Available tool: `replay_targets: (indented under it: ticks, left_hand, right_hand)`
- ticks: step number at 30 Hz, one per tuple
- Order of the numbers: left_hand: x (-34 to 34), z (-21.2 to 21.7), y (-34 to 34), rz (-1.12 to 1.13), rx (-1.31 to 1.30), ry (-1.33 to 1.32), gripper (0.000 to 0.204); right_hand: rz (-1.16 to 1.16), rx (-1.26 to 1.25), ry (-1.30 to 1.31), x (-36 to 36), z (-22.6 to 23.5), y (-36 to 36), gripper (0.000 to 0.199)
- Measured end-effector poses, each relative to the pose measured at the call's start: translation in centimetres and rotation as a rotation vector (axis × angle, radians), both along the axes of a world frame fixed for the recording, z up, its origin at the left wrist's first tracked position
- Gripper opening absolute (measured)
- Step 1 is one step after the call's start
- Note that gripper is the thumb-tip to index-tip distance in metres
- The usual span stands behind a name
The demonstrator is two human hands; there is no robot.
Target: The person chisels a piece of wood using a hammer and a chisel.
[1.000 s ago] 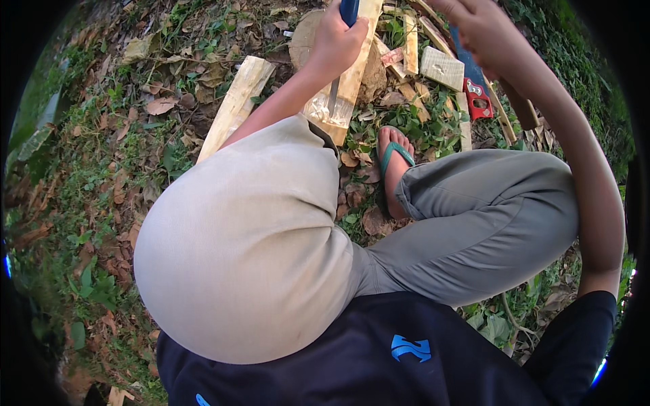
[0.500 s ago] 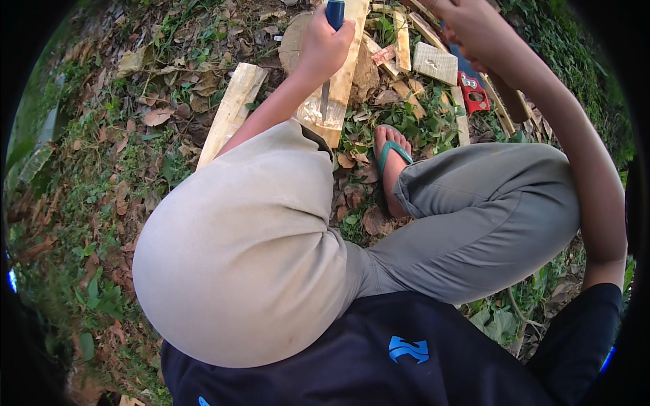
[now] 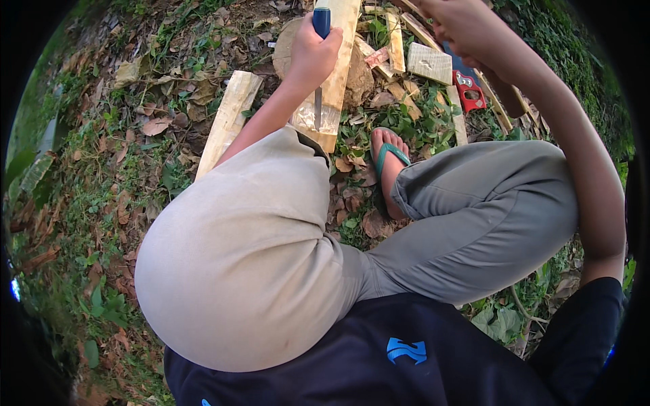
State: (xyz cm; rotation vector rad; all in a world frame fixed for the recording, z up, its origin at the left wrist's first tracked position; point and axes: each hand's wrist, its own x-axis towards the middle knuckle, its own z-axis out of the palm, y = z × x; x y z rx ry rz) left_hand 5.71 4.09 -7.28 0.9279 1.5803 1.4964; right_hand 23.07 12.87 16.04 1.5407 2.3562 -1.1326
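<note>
Blue handle up top, bare metal below: that's the chisel (image 3: 321, 21), and the left grip (image 3: 313, 57) is wrapped right round it, handle end poking out above the fist. The right grip (image 3: 467, 30) is up at 2 o'clock from the blade tip, fingers curled, but it's partly cut off from my view, so I can't tell what it's got, if anything.

The tip looks to be on the pale, roughed-up patch at the near end of a long board (image 3: 342, 54), so I'd call this the chiselling step. Next move, imo, calls for keeping the blade firm at that angle and the left fingers clear of the handle's end.

Working outward from the tip: the board lies over a cut log (image 3: 284, 51) at 11 o'clock, another plank (image 3: 230, 122) is at 9, a squared block (image 3: 430, 64) at 2, and a saw's red handle (image 3: 469, 91) between 2 and 3, near some offcuts (image 3: 396, 40).

What's in the way? The trouser knee (image 3: 271, 159) at 7, crowding the board's end, and a foot (image 3: 387, 162) in a green flip-flop at 4. A slip could go badly there.
</note>
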Motion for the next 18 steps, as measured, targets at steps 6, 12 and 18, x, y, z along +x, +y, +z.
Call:
replay_targets:
  ticks: [6,12,18]
  left_hand:
    - [-0.5,5.8,-0.8,-0.012,0.233,-0.271,0.022]
    - [0.7,6.4,-2.4,0.031,0.328,-0.286,0.017]
    - [1.1,6.6,-4.0,-0.032,0.527,-0.226,0.019]
  right_hand:
    - [-0.103,-0.173,0.136,0.6,2.3,1.3,0.04]
    - [-0.055,0.008,0.057,0.7,2.1,0.2,0.039]
    - [0.009,0.097,0.133,1.0,2.6,-0.5,0.044]
